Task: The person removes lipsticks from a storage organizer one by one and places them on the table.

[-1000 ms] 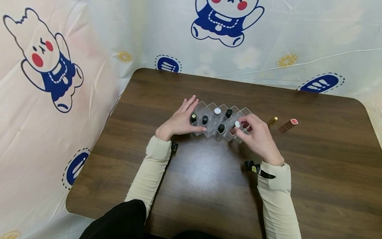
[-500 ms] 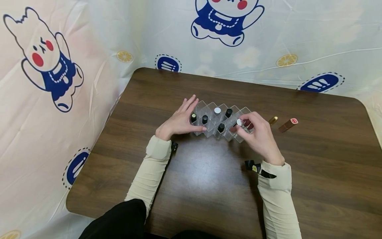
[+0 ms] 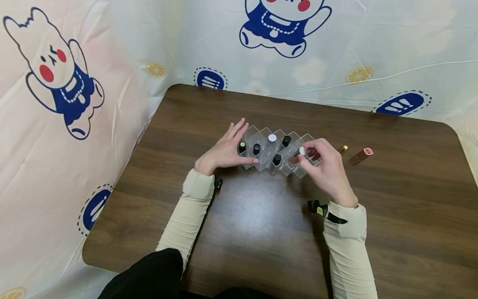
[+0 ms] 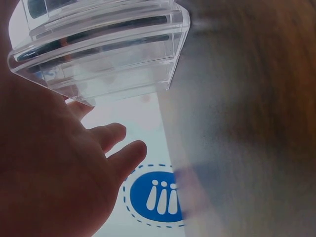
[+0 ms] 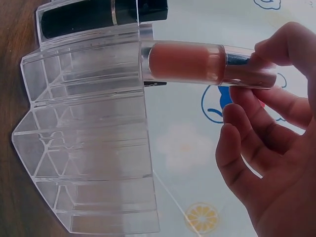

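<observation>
My right hand (image 3: 326, 166) pinches the silver cap of a lip gloss tube (image 5: 185, 63) between thumb and fingers. Its pinkish clear body stands above the rim of a clear zigzag organizer (image 5: 98, 163), with the base right at the top edge of a compartment. My left hand (image 3: 224, 151) lies along the organizer's left end, its fingers spread and straight, the thumb across the front corner. Black-capped tubes (image 3: 276, 159) and one white-capped tube (image 3: 272, 138) stand in other compartments. A dark tube (image 5: 89, 17) fills the slot beside the raised one in the right wrist view.
A gold tube (image 3: 342, 150) and a brown-red lipstick (image 3: 361, 156) are to the right of the organizer, partly near my right hand. The brown wooden table (image 3: 246, 232) reaches back to a printed curtain (image 3: 310, 70).
My right hand has risen slightly and shifted a little to the right, drawing the lip gloss tube up out of its compartment. The left hand and organizer have stayed in place.
</observation>
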Action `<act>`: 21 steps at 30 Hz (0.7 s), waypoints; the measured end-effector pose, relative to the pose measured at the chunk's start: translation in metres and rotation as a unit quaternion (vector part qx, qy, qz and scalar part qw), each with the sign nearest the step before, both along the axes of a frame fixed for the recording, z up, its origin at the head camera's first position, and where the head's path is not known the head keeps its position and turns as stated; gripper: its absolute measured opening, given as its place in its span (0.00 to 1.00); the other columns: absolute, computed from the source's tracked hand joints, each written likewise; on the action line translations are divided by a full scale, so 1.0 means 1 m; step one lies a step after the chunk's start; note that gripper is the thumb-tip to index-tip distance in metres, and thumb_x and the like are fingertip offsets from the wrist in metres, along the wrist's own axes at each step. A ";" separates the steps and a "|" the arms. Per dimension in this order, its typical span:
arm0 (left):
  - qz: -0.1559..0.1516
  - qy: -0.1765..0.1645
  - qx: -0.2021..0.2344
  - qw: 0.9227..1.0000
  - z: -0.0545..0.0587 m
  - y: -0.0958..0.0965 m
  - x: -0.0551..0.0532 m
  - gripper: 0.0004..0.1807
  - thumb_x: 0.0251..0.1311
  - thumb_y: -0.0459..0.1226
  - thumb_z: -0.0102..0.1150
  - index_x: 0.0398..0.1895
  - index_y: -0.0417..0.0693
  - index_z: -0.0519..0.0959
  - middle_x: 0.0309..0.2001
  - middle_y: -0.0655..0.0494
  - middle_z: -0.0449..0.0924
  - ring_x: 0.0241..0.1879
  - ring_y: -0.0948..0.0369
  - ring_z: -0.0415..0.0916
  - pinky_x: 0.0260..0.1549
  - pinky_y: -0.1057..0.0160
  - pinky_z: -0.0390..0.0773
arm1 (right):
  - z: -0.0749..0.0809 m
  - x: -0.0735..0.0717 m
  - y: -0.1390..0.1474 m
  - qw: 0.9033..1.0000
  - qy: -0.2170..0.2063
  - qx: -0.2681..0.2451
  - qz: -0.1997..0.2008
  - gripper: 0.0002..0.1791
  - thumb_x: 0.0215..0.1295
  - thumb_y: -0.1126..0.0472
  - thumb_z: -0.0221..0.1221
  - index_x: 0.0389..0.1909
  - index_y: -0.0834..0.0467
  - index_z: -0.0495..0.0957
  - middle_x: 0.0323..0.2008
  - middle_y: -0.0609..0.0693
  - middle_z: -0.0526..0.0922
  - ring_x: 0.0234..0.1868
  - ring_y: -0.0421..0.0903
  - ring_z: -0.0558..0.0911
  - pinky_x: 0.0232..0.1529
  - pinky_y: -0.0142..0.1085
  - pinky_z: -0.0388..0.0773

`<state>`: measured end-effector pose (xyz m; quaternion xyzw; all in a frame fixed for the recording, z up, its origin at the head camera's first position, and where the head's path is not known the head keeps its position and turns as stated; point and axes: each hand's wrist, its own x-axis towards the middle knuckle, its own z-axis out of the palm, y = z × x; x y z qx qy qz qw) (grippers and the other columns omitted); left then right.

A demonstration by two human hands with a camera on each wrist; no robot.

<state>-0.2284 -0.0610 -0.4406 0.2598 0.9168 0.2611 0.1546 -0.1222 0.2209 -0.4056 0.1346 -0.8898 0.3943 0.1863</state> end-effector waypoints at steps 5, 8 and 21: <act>0.000 0.000 0.000 1.000 0.000 0.000 0.000 0.64 0.46 0.67 0.64 0.78 0.58 0.37 0.78 0.66 0.25 0.78 0.48 0.26 0.72 0.41 0.43 | 0.001 0.000 0.000 1.000 0.008 -0.004 -0.001 0.10 0.55 0.69 0.63 0.39 0.63 0.79 0.33 0.51 0.78 0.32 0.46 0.75 0.34 0.27 0.72; -0.001 -0.001 -0.001 1.000 0.000 0.000 0.000 0.64 0.46 0.67 0.64 0.78 0.58 0.37 0.78 0.66 0.25 0.78 0.48 0.26 0.72 0.41 0.43 | 0.003 0.001 0.001 1.000 0.011 -0.002 -0.002 0.10 0.55 0.69 0.63 0.39 0.63 0.79 0.33 0.52 0.78 0.33 0.45 0.75 0.34 0.28 0.72; 0.002 0.001 0.001 1.000 0.000 0.000 0.000 0.64 0.46 0.67 0.64 0.78 0.57 0.38 0.78 0.65 0.26 0.78 0.48 0.26 0.72 0.42 0.43 | 0.004 0.002 0.004 1.000 0.010 0.012 -0.012 0.11 0.56 0.68 0.64 0.42 0.63 0.79 0.34 0.53 0.79 0.32 0.42 0.74 0.32 0.24 0.72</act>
